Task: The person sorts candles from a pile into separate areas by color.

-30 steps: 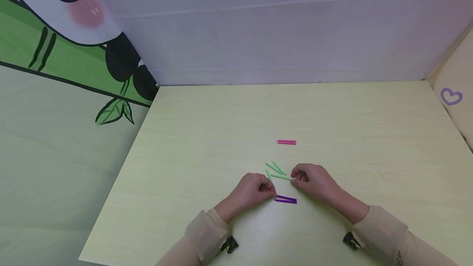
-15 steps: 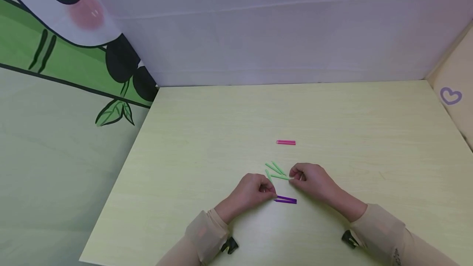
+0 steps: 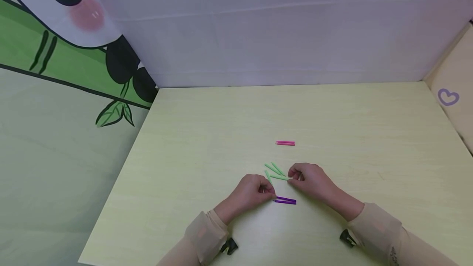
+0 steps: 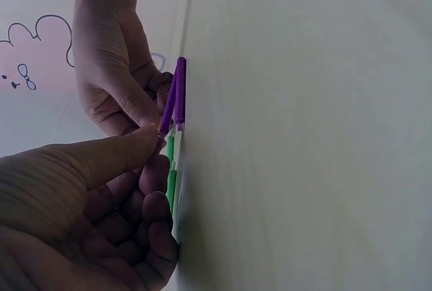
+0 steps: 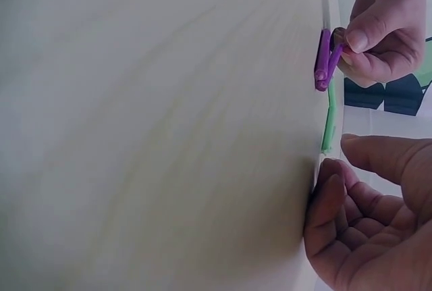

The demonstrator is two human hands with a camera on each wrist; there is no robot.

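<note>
Two thin purple sticks lie close together near the middle front of the table. My left hand pinches the left end of the upper purple stick between thumb and forefinger; in the left wrist view that purple stick slants away from the other. Several light green sticks lie fanned out just beyond. My right hand is at the right end of the lowest green stick. In the right wrist view its thumb stands apart from the curled fingers, beside the green stick, with nothing between them.
Two pink sticks lie side by side farther back on the pale wooden table. A lilac cloth wall rises behind the table's far edge. A panel with a heart drawing borders the right side.
My right hand has shifted slightly left, closer to the green sticks. The left hand keeps its pinch on the purple stick, and the sticks lie much as before.
</note>
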